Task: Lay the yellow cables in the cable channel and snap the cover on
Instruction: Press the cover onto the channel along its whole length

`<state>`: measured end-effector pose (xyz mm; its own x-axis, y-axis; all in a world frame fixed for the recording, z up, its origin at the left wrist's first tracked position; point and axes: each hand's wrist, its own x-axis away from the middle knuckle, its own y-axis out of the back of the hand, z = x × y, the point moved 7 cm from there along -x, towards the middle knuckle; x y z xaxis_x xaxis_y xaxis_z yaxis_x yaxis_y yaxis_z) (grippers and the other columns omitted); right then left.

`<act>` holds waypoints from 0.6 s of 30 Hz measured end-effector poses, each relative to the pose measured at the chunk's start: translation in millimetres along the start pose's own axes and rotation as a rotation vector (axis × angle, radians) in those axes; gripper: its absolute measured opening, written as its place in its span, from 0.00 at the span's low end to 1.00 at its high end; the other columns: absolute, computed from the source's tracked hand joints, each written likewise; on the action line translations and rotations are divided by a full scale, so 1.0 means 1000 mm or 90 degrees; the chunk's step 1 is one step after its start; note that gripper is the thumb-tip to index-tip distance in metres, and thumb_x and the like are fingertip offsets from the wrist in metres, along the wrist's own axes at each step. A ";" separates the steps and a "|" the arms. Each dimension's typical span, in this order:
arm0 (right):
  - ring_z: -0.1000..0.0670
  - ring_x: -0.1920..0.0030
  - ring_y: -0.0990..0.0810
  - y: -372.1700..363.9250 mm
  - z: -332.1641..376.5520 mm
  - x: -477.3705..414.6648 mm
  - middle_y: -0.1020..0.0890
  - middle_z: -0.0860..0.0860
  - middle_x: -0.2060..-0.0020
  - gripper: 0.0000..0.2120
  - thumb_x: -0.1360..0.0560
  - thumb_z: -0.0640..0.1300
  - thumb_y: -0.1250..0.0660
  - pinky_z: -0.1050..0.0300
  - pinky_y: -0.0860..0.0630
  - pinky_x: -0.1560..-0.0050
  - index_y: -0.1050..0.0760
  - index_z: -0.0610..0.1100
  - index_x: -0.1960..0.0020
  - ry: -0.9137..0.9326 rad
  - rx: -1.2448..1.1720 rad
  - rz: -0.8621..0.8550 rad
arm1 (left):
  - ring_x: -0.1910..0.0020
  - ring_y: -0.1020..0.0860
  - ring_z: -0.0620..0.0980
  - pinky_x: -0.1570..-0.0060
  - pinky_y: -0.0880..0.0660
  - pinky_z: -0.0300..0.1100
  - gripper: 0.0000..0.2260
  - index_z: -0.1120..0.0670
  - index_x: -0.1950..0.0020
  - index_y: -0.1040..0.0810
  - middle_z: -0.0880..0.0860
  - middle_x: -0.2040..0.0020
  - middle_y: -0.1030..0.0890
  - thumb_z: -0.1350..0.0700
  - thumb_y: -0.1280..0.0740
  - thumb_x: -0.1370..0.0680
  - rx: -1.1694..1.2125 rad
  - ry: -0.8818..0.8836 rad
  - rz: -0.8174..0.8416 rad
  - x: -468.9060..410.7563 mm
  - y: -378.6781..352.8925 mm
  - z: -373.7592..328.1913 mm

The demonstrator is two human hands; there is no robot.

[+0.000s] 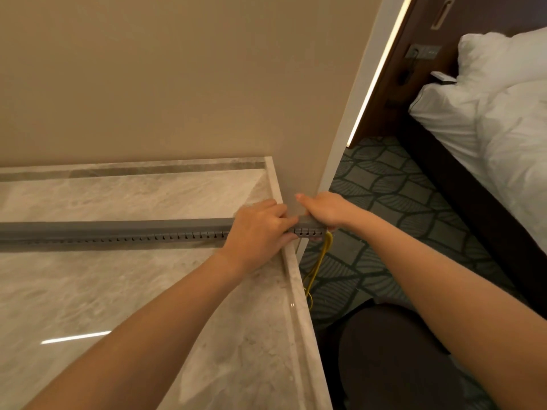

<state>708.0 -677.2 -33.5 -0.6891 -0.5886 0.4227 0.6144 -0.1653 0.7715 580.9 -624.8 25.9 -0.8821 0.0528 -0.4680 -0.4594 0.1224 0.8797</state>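
Observation:
A long grey cable channel [118, 232] lies across the marble tabletop [88, 291], reaching from the left edge of view to the table's right edge. Its smooth grey cover sits on top along the visible length; the slotted side wall shows below it. My left hand [257, 232] is clamped over the channel near its right end. My right hand [324, 210] grips the very end of the channel, where it overhangs the table. Yellow cables [321, 255] come out of that end and hang down toward the floor.
A beige wall [177, 84] stands right behind the table, its corner beside my right hand. Patterned green carpet [384, 202] lies to the right, with a bed in white linen [503, 113] beyond. My dark-clothed knee [399, 350] is below the table's edge.

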 end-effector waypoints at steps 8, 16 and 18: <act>0.49 0.69 0.26 -0.016 0.021 0.010 0.22 0.46 0.65 0.06 0.21 0.39 0.43 0.56 0.28 0.67 0.29 0.39 0.48 0.218 0.318 -0.116 | 0.68 0.30 0.48 0.70 0.38 0.40 0.23 0.55 0.70 0.24 0.50 0.70 0.27 0.44 0.41 0.21 0.006 0.225 0.037 0.000 -0.005 0.043; 0.44 0.55 0.20 -0.021 0.023 0.005 0.19 0.41 0.54 0.06 0.22 0.40 0.40 0.54 0.27 0.56 0.27 0.38 0.51 0.183 0.426 0.009 | 0.65 0.29 0.53 0.61 0.30 0.46 0.13 0.57 0.53 0.26 0.53 0.62 0.23 0.56 0.49 0.19 0.000 0.323 0.405 -0.003 -0.053 0.052; 0.44 0.54 0.23 -0.022 0.025 0.000 0.21 0.39 0.50 0.13 0.19 0.41 0.49 0.54 0.31 0.55 0.30 0.39 0.58 0.157 0.438 0.070 | 0.60 0.28 0.56 0.65 0.35 0.45 0.09 0.55 0.51 0.27 0.55 0.53 0.22 0.59 0.46 0.21 -0.045 0.302 0.373 -0.004 -0.053 0.048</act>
<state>684.5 -653.6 -38.9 -0.4809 -0.7472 0.4587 0.2401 0.3909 0.8886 613.6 -584.3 -22.6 -0.9268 -0.3440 0.1505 0.1076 0.1405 0.9842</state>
